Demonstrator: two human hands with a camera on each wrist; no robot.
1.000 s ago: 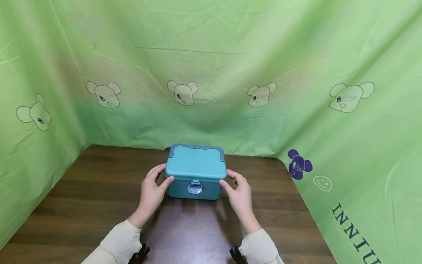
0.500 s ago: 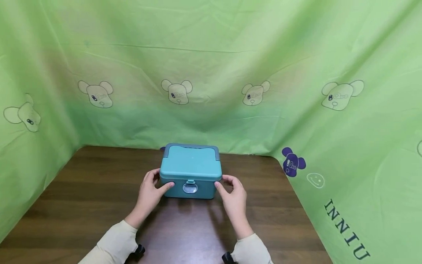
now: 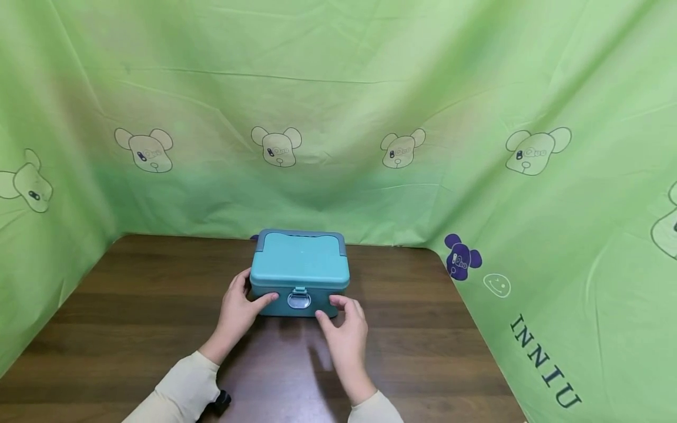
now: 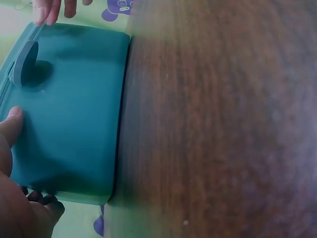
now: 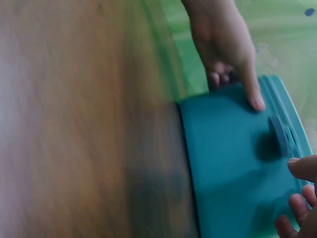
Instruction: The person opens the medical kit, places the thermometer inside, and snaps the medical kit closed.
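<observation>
A teal lidded box point(image 3: 300, 264) with a grey-blue handle folded round the back of its lid stands upright on the table. On its front, an oval latch point(image 3: 299, 298) hangs from the lid's edge and juts out slightly in the left wrist view. My left hand point(image 3: 238, 308) grips the box's front left corner, thumb on the front face and fingers along the left side. Off the front right corner is my right hand point(image 3: 346, 341), its thumb and fingers spread and holding nothing. The lid is down, so the inside is hidden.
The brown wooden table point(image 3: 158, 329) extends to both sides of the box. Behind it and along both sides hangs a green printed cloth point(image 3: 338, 200), close to the back of the box.
My right hand has left the box's right side and moved left in front of the face, toward the latch. My left hand keeps its hold. The whole view has shifted slightly.
</observation>
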